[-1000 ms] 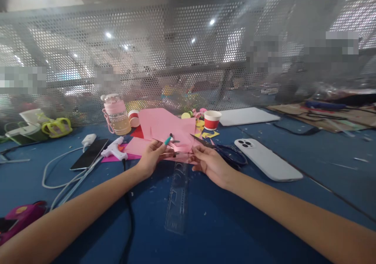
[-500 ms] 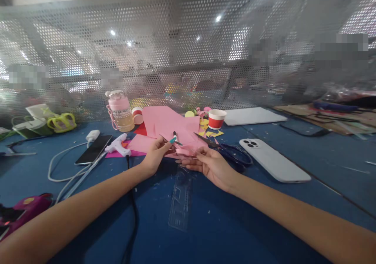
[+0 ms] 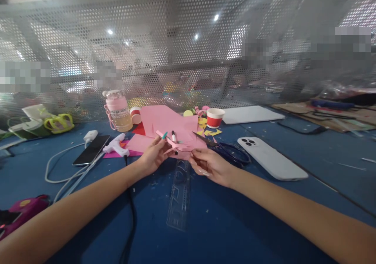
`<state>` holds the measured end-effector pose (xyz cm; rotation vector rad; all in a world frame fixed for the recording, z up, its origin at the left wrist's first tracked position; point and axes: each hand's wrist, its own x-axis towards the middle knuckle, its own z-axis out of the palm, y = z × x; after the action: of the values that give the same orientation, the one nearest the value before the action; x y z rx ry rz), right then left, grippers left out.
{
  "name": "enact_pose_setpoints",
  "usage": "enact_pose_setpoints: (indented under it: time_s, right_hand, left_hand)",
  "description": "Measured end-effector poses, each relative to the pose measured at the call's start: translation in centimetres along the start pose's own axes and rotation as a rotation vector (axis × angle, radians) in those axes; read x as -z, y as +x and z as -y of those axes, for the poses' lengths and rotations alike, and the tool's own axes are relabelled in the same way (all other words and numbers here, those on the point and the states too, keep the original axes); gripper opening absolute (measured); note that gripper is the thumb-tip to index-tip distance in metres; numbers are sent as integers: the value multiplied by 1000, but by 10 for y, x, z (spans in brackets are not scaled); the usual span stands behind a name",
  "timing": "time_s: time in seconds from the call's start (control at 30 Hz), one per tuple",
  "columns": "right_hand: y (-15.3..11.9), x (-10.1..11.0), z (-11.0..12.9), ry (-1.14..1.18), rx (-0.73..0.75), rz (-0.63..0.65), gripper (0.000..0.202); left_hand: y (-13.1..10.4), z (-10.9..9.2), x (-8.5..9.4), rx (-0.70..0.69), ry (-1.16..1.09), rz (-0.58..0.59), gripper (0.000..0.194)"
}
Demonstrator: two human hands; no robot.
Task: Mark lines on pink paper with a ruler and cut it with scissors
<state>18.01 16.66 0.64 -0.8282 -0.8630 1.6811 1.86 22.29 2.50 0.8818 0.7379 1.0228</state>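
Between my two hands runs a narrow curled pink paper strip (image 3: 179, 148). My left hand (image 3: 153, 154) pinches its left part between thumb and fingers. The strip's right end is in the fingertips of my right hand (image 3: 213, 165). Pink paper sheets (image 3: 160, 120) lie behind the hands, with a black-and-white marker (image 3: 173, 136) on them. To the right of my right hand rest dark-handled scissors (image 3: 230, 153), blades pointing left. A clear stencil ruler (image 3: 178, 197) lies flat below the hands.
A white glue gun (image 3: 118, 145) and a black phone (image 3: 91, 150) lie left. A white phone (image 3: 272, 158) is at right. Behind stand a pink-capped bottle (image 3: 119, 113) and a red-and-white paper cup (image 3: 215, 118). Yellow paper scraps (image 3: 212, 131) lie near the cup.
The strip now stretches out more visibly between my hands. My left hand has shifted slightly left, and my right hand's fingers have curled in closer to the strip's end.
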Motion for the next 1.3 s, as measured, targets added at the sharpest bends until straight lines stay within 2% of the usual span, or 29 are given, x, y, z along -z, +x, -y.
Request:
enact_pose_setpoints:
  time_s: [0.1,0.23,0.47,0.6,0.73,0.8,0.9,0.93,0.97,1.0,1.03,1.1,1.2,1.3]
  right_hand:
    - [-2,0,2,-45,-28,107,21]
    - [-3,0,1,-17,-18,92,14]
    - [-6,-2,3,172,-8,-58,4]
    - [-4,-2,6,316,-25,-150,12]
    - [0,-2,7,382,-29,-180,21]
    - [0,-2,6,384,-39,-183,23]
    - [1,0,6,380,-53,-184,27]
    - [1,1,5,375,-55,-172,26]
    - [2,2,5,368,-55,-154,25]
    - [2,4,5,361,-53,-130,23]
    - [3,5,4,355,-52,-104,21]
    - [3,5,4,350,-52,-70,19]
    - [2,3,3,338,-34,-70,19]
    - [-1,0,2,256,28,-80,16]
  left_hand:
    - [-1,-1,1,93,-47,71,11]
    - [-1,2,3,116,10,179,17]
    - [6,10,7,-24,155,80,13]
    - [6,15,8,-115,262,72,21]
    - [4,17,9,-193,364,82,23]
    - [2,17,10,-314,416,22,25]
    - [-2,17,12,-758,709,-135,39]
    - [-4,17,13,-906,857,-132,40]
    - [-7,17,14,-1011,1003,-76,38]
    - [-9,16,14,-1052,1120,36,34]
    - [-11,16,14,-1049,1202,158,30]
    - [-15,15,13,-953,1287,352,24]
    - [-18,13,10,-761,1309,486,12]
    - [-18,11,7,-689,1259,532,13]
